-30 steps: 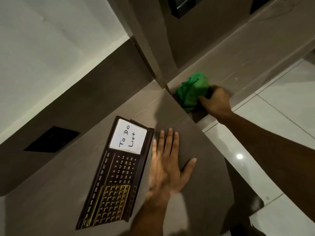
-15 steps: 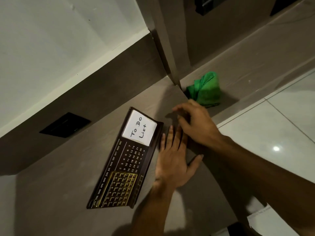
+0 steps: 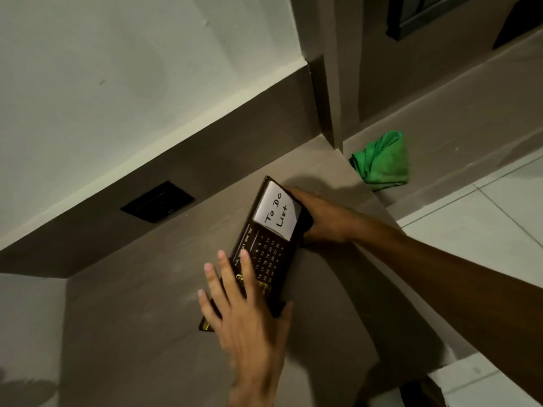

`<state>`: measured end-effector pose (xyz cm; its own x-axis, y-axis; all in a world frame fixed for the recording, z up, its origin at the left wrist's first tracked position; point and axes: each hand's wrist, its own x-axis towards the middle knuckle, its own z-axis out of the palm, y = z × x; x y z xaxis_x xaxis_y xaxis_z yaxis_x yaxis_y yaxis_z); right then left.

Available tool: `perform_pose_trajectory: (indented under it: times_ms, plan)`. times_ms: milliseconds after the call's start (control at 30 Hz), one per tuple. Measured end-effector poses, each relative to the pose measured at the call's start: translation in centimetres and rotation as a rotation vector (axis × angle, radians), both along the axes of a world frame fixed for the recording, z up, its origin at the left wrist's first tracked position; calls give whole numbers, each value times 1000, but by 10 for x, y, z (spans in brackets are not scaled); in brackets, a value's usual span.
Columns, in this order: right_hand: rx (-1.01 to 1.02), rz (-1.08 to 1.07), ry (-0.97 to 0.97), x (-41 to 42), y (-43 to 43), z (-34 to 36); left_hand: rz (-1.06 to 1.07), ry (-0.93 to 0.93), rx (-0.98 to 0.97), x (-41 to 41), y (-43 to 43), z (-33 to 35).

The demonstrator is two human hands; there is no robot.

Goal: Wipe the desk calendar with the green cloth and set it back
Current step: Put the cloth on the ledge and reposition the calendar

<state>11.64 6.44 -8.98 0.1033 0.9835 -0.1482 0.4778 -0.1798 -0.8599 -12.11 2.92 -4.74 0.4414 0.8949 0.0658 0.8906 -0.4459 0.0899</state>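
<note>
Calendar (image 3: 270, 254), over the desk (image 3: 132, 318), runs 7 to 1 o'clock. Left hand (image 3: 249, 312) lays spread fingers (image 3: 227, 274) on its low end; right hand (image 3: 323, 218) grips the top. Cloth (image 3: 385, 160) lies at 2 o'clock, nearer right hand.

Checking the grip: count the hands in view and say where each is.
2. The left hand lies with fingers spread on the lower end of the desk calendar; the right hand grips its upper end. No others visible.

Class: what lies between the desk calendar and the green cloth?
The right hand, gripping the desk calendar by its edge; past it, bare desk top up to the green cloth, in the head view.
</note>
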Motion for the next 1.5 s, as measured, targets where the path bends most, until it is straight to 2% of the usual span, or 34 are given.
perform_pose_trajectory:
  times_ms: [167,400,600,900,1500]
  plan:
    - [0,-91,-37,-10,-15,-8,107,27,-61,-39,7,-3]
    - [35,-187,12,-35,-44,-14,176,15,7,-87,36,-1]
    - [99,-240,-76,-59,-45,-8,188,45,32,-119,73,4]
    - [104,-206,-236,-81,-16,-13,123,77,72,-137,121,7]
    - [90,-204,-259,-74,10,-22,103,57,85,-137,148,1]
